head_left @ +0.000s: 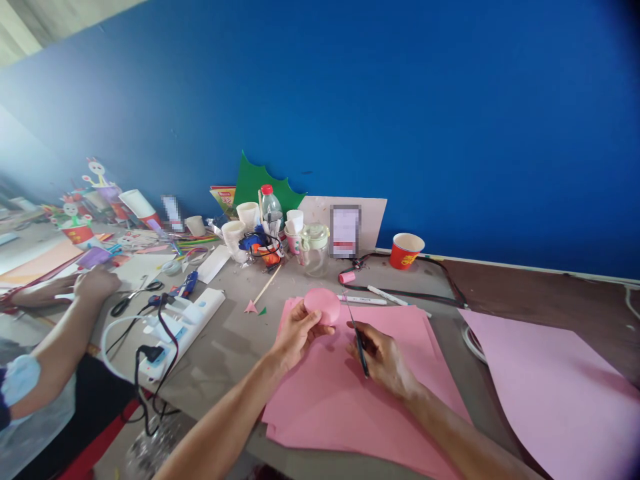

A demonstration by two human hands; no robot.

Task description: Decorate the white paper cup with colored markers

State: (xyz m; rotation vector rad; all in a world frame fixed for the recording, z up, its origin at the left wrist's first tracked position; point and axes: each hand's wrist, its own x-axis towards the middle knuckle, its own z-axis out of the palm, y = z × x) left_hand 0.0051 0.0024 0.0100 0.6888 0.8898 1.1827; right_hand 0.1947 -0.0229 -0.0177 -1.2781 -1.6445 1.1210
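Note:
Between the thumb and fingers of my left hand (300,330) is a round pink paper disc (323,307), raised above the sheets. My right hand (383,357) is closed around the black handles of a pair of scissors (359,347); their thin blades point up and away, just right of the disc. I cannot tell whether the blades touch the paper. Beneath both hands lies a stack of pink paper sheets (350,420). White marker pens (370,301) rest along its far edge, near a small rolled pink piece (347,277).
A glass jar (316,253), red paper cup (406,252) and phone (345,230) stand near the blue wall. A power strip (193,333) with cables lies left, beside another person's arm (60,360). A loose pink sheet (560,380) curls over the right side.

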